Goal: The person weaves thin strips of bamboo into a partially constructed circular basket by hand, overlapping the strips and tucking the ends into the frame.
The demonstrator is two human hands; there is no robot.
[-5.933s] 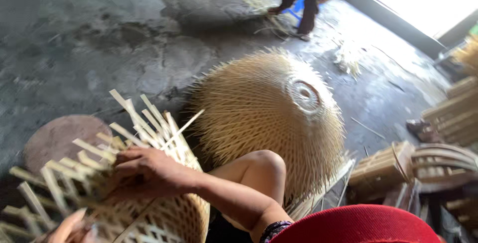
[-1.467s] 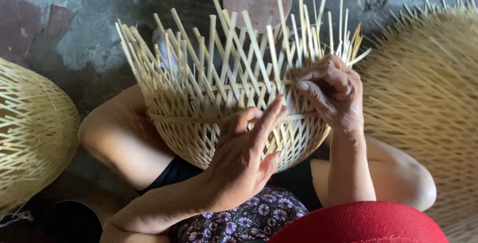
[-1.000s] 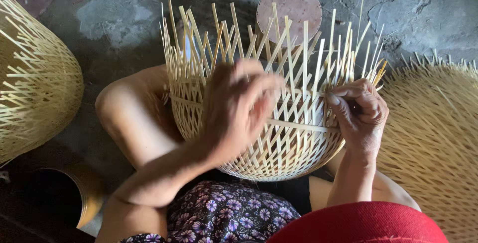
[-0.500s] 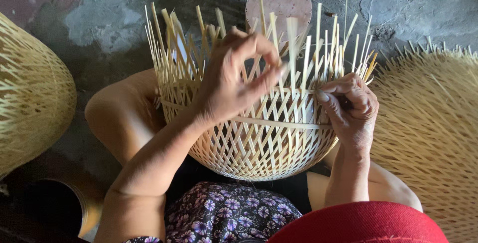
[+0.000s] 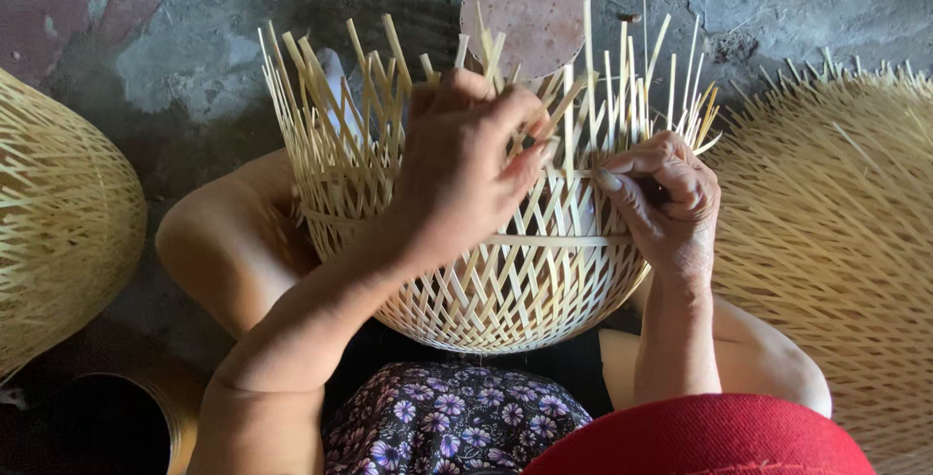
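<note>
The half-woven bamboo basket (image 5: 486,271) sits in the person's lap. The left hand (image 5: 466,174) has risen from the basket wall to pinch the upright strips (image 5: 583,96); the right hand (image 5: 666,203) stays clenched on a horizontal strip at the rim (weaving progresses upward).

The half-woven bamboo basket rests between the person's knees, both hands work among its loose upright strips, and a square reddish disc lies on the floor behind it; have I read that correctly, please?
Nearly. The disc is round, not square, as the head view shows. The rest holds: the basket sits between the knees, with the left hand and right hand among its upright strips.
</note>
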